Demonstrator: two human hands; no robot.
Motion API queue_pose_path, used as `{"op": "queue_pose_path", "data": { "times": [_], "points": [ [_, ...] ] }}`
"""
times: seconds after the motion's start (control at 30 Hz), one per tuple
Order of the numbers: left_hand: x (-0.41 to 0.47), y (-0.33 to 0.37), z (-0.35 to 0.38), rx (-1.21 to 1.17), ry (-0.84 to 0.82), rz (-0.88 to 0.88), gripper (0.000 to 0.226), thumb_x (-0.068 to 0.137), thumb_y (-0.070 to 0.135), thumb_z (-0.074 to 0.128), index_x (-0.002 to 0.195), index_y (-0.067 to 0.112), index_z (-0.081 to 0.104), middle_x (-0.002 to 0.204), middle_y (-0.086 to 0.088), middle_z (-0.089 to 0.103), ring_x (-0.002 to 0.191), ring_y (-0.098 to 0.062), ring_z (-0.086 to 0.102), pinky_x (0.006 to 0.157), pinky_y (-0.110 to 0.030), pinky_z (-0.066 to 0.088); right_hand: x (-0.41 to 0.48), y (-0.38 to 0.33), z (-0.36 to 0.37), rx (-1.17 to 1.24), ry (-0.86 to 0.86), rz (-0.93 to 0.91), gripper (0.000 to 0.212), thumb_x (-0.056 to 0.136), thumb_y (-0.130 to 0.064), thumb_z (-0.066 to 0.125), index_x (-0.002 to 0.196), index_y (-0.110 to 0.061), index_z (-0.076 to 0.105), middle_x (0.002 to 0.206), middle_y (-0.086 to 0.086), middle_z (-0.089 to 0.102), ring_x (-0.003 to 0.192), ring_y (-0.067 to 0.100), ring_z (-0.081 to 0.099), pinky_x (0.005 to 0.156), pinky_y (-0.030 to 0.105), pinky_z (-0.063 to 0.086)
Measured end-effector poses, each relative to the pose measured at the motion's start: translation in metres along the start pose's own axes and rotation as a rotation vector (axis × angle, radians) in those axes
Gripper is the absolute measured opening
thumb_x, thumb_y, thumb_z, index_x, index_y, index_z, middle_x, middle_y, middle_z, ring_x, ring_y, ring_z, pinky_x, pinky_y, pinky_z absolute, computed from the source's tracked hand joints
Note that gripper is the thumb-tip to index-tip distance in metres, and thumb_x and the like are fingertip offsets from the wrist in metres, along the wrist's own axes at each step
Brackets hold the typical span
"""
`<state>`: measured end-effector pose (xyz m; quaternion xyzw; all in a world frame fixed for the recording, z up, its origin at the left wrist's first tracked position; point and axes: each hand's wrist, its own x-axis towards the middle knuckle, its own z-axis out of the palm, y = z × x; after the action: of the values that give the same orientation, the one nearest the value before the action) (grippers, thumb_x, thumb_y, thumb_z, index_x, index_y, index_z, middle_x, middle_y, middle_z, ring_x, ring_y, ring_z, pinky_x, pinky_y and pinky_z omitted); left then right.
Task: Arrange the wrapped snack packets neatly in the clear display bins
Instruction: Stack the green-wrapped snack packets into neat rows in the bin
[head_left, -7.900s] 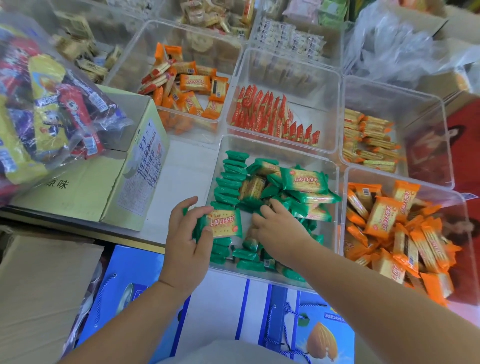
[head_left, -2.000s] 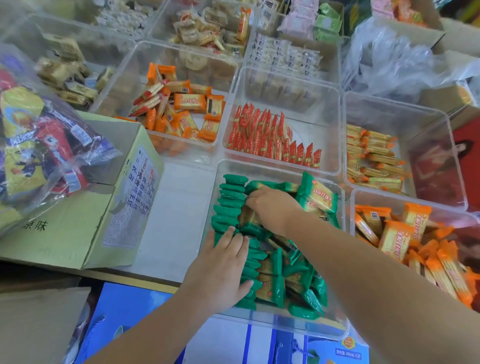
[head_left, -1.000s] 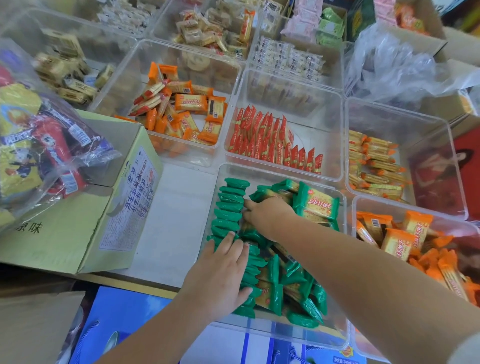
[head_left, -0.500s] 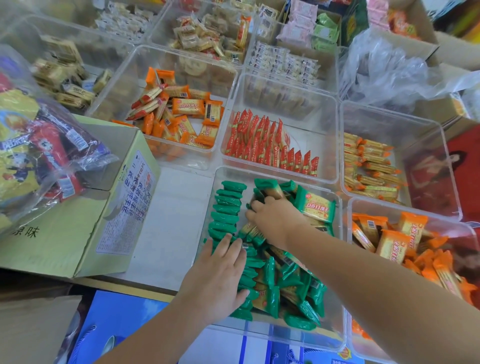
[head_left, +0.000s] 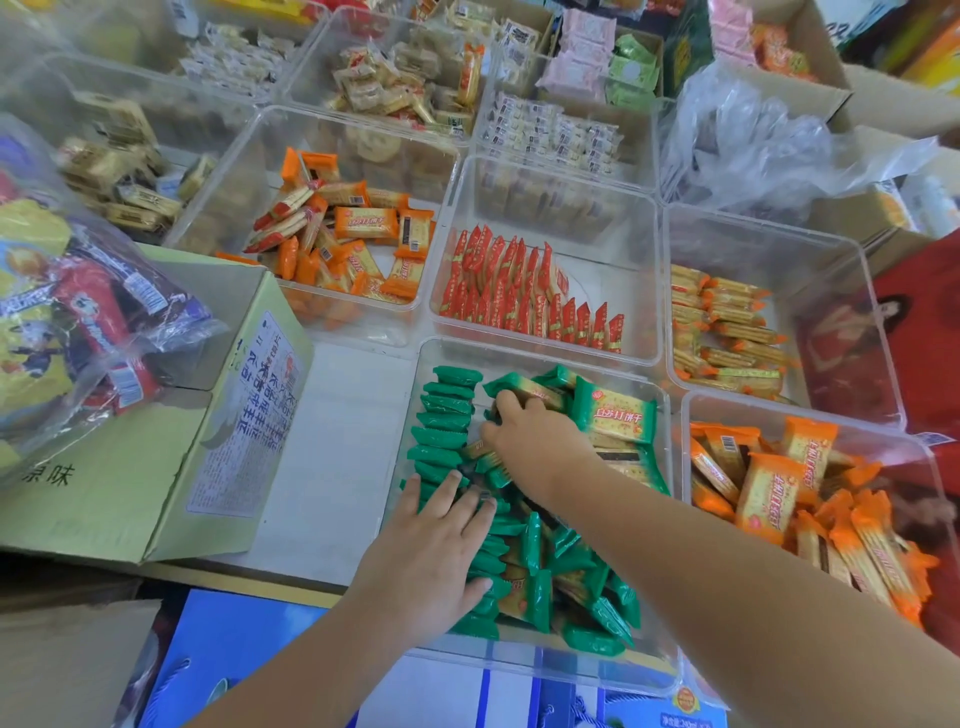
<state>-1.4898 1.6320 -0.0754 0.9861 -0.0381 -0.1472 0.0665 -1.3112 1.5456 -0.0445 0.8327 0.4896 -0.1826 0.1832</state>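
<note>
Two bare forearms reach in from the bottom edge of the frame to a clear bin (head_left: 519, 662) at lower centre, on a pale tabletop (head_left: 337, 441). The left hand (head_left: 431, 551) lies flat, its fingers straight and spread, pressing on the near end of a row of green packets (head_left: 441, 415) that stand on edge along the bin's left wall. The right hand (head_left: 530, 436) reaches further up the frame, knuckles up and fingers curled down among a loose heap of green packets (head_left: 571, 582). Its fingertips are hidden, so I cannot tell whether it grips one. The right forearm covers part of the heap. To the right, a bin of orange packets (head_left: 769, 499) is cut off by the frame edge. The bins at the top are blurred.
</note>
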Motion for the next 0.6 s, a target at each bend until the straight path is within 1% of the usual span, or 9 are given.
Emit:
{"op": "queue_pose_path", "data": {
  "times": [0.1, 0.17, 0.2, 0.27, 0.33, 0.4, 0.5, 0.57, 0.6],
  "points": [
    [0.000, 0.000, 0.001, -0.001, -0.002, 0.002, 0.080, 0.098, 0.066, 0.031, 0.159, 0.018, 0.011, 0.166, -0.006, 0.020, 0.154, -0.031, 0.003, 0.120, -0.061, 0.006, 0.005, -0.008, -0.002, 0.013, -0.001, 0.044, 0.068, 0.082, -0.005, 0.071, 0.142, -0.015, 0.041, 0.131, 0.014, 0.037, 0.114, 0.039, 0.048, 0.070, 0.042, 0.051],
    [0.000, 0.000, 0.002, -0.003, 0.001, 0.003, 0.080, 0.098, 0.066, 0.031, 0.159, 0.018, 0.011, 0.166, -0.006, 0.021, 0.154, -0.031, 0.003, 0.120, -0.061, 0.006, 0.007, -0.011, -0.004, 0.007, 0.009, 0.035, 0.073, 0.081, -0.006, 0.073, 0.144, -0.014, 0.036, 0.130, 0.016, 0.045, 0.115, 0.041, 0.050, 0.079, 0.044, 0.053],
    [0.000, 0.000, 0.002, -0.003, 0.001, 0.002, 0.080, 0.098, 0.066, 0.031, 0.159, 0.018, 0.010, 0.166, -0.006, 0.020, 0.154, -0.031, 0.003, 0.120, -0.061, 0.006, 0.007, -0.011, -0.004, 0.007, 0.015, 0.031, 0.076, 0.080, -0.007, 0.074, 0.144, -0.013, 0.034, 0.127, 0.016, 0.049, 0.115, 0.041, 0.052, 0.080, 0.043, 0.053],
    [0.000, 0.000, 0.003, -0.004, 0.005, 0.002, 0.080, 0.098, 0.065, 0.031, 0.159, 0.018, 0.010, 0.166, -0.007, 0.019, 0.154, -0.031, 0.002, 0.120, -0.061, 0.005, 0.006, -0.010, -0.004, 0.004, 0.024, 0.027, 0.078, 0.079, -0.009, 0.076, 0.142, -0.013, 0.030, 0.120, 0.016, 0.056, 0.111, 0.038, 0.054, 0.080, 0.042, 0.051],
    [0.000, 0.000, 0.003, -0.007, 0.009, 0.003, 0.080, 0.098, 0.065, 0.031, 0.159, 0.018, 0.009, 0.166, -0.007, 0.019, 0.154, -0.031, 0.002, 0.120, -0.060, 0.004, 0.004, -0.007, -0.004, 0.020, 0.018, 0.011, 0.073, 0.078, -0.009, 0.076, 0.136, -0.016, 0.033, 0.115, 0.014, 0.057, 0.108, 0.036, 0.055, 0.079, 0.043, 0.048],
    [0.000, 0.000, 0.003, -0.011, 0.012, 0.005, 0.080, 0.098, 0.065, 0.032, 0.159, 0.018, 0.009, 0.166, -0.007, 0.019, 0.154, -0.031, 0.002, 0.120, -0.060, 0.004, 0.002, -0.003, -0.004, 0.136, -0.027, 0.004, 0.074, 0.073, -0.005, 0.078, 0.133, -0.020, 0.037, 0.116, 0.013, 0.051, 0.103, 0.034, 0.056, 0.078, 0.044, 0.050],
    [0.000, 0.000, 0.003, -0.012, 0.020, 0.007, 0.080, 0.098, 0.065, 0.032, 0.159, 0.018, 0.009, 0.166, -0.008, 0.019, 0.154, -0.031, 0.002, 0.120, -0.060, 0.004, 0.000, 0.005, -0.005, 0.321, -0.097, -0.005, 0.083, 0.069, -0.010, 0.083, 0.138, -0.026, 0.041, 0.118, 0.008, 0.044, 0.087, 0.029, 0.058, 0.066, 0.035, 0.050],
    [0.000, 0.000, 0.002, -0.017, 0.020, 0.006, 0.080, 0.098, 0.065, 0.032, 0.159, 0.018, 0.009, 0.166, -0.008, 0.019, 0.154, -0.032, 0.003, 0.120, -0.059, 0.004, -0.002, 0.009, -0.003, 0.375, -0.109, -0.017, 0.088, 0.069, -0.017, 0.084, 0.144, -0.029, 0.039, 0.125, 0.007, 0.043, 0.088, 0.027, 0.057, 0.069, 0.032, 0.048],
    [0.000, 0.000, 0.001, -0.018, 0.020, 0.007, 0.080, 0.098, 0.065, 0.032, 0.159, 0.018, 0.009, 0.166, -0.008, 0.019, 0.154, -0.032, 0.003, 0.120, -0.059, 0.004, -0.004, 0.011, -0.002, 0.403, -0.120, -0.017, 0.092, 0.069, -0.020, 0.084, 0.147, -0.030, 0.036, 0.130, 0.007, 0.042, 0.095, 0.027, 0.057, 0.072, 0.031, 0.048]
  ]
}}
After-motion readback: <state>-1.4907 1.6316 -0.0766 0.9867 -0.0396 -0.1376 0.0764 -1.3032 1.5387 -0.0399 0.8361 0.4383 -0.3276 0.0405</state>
